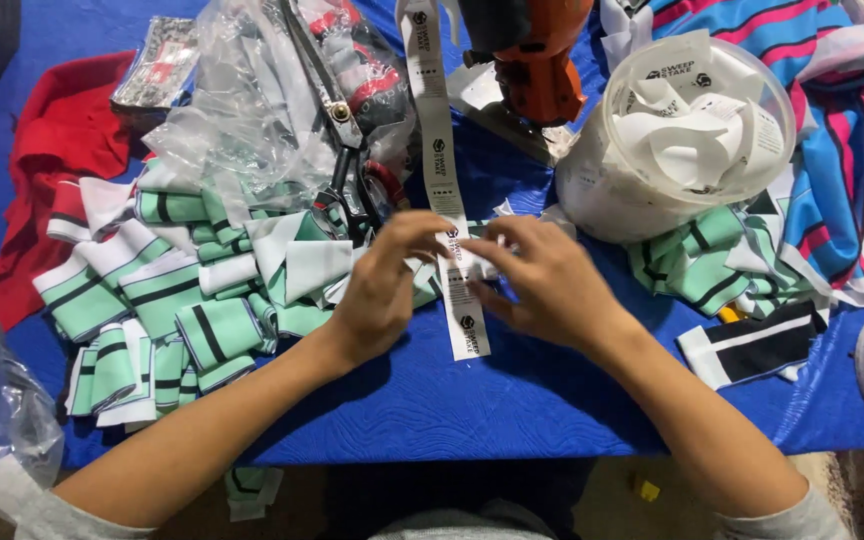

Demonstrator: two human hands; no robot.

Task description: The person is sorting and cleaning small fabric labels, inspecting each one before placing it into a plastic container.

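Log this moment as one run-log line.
left hand and right hand: both pinch label strip | left: green striped cuffs | right: tub of labels

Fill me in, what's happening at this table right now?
A person works over a blue cloth-covered table. The left hand and right hand both pinch a long white label strip that runs from the top of the view down between the fingers. Left of the hands lies a heap of green, white and black striped knit pieces, with scissors on a clear plastic bag. To the right stands a clear tub of cut labels.
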